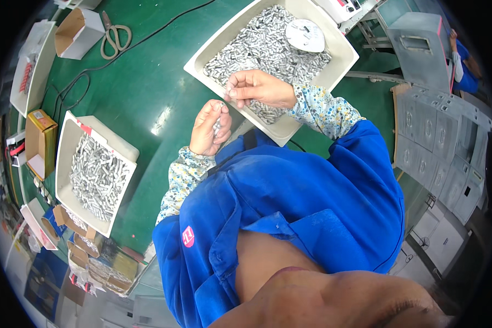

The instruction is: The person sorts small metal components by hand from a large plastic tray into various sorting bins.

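My left hand [204, 130] is curled in front of my body, near the front corner of a large cream bin [200, 61]. Several small silvery metal parts [217, 127] show in its palm, under the bent fingers. Over the bin's near edge, my right hand [261, 89] has thumb and fingers pinched together, close to the left fingertips. Whatever the pinch holds is too small to make out. Short silvery cylindrical metal parts [251, 41] fill the large bin in a loose heap. A white rounded card [305, 35] lies on top of them.
A smaller cream bin [127, 152] of similar parts stands on the green tabletop [158, 71] at left. Beyond it are scissors [115, 41], an open carton [79, 33], a black cable [142, 41] and a yellow box [41, 139]. Grey cabinets [440, 131] and another person [464, 68] are at right.
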{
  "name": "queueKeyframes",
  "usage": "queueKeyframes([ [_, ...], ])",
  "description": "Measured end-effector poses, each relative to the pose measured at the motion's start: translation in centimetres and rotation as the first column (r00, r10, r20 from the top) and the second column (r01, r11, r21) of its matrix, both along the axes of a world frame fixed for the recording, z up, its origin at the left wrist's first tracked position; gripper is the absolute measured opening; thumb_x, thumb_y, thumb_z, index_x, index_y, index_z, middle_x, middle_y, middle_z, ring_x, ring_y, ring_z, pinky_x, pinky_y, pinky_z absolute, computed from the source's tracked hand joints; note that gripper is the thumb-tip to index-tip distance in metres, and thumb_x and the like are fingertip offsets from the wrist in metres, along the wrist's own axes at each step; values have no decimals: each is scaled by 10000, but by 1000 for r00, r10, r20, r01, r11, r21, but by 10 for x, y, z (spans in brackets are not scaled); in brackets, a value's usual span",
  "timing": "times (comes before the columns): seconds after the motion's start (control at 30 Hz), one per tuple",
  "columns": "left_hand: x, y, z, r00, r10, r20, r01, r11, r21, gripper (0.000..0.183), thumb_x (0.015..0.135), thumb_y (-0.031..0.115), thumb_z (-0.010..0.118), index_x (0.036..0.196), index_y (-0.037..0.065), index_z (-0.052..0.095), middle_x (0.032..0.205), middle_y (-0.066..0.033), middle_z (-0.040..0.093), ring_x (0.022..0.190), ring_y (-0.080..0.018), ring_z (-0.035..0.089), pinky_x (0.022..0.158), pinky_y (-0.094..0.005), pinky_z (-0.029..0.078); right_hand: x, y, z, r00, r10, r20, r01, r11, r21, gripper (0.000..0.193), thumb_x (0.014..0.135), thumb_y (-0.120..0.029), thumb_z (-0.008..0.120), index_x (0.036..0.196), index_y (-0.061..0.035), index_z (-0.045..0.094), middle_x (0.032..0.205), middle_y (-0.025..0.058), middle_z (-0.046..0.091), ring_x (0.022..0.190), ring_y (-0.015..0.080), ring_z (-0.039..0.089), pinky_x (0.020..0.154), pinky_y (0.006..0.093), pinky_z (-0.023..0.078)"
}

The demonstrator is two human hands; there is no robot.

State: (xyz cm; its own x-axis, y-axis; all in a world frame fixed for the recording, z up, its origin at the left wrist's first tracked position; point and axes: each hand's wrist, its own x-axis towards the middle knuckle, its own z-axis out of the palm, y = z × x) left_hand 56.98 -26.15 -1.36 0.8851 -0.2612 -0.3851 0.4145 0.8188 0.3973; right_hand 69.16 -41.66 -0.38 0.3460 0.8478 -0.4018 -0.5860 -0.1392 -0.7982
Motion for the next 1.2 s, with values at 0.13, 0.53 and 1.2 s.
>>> queueKeyframes([
  [0.13, 2, 0, 3, 998, -46, 30, 46, 999, -1, 202, 922, 245, 401, 903, 56, 467, 639, -1, 413, 427, -54, 316, 327, -169, 209, 0, -4, 8, 998, -15, 63, 16, 1000, -21, 120, 820, -123, 579, 897, -44, 534, 796, -5, 572, 649, 48, 526, 569, 174, 396],
  [0.53, 28, -5, 11, 998, 8, -60, 15, 921, 388, 200, 905, 249, 448, 944, 53, 465, 625, -3, 467, 418, -40, 350, 339, -160, 220, -13, -8, 11, 919, -194, 344, 213, 977, -18, 156, 796, -110, 587, 902, 3, 597, 764, 55, 613, 617, 89, 557, 556, 230, 449],
  [1.2, -5, -3, 5, 985, 106, -139, -110, 994, -19, 185, 934, 238, 367, 854, 82, 427, 672, 4, 369, 457, -49, 302, 325, -149, 231, -28, -13, 13, 956, -262, -132, 261, 965, -20, 226, 847, -50, 503, 1052, 40, 538, 943, 103, 611, 852, 147, 600, 739, 263, 473],
])
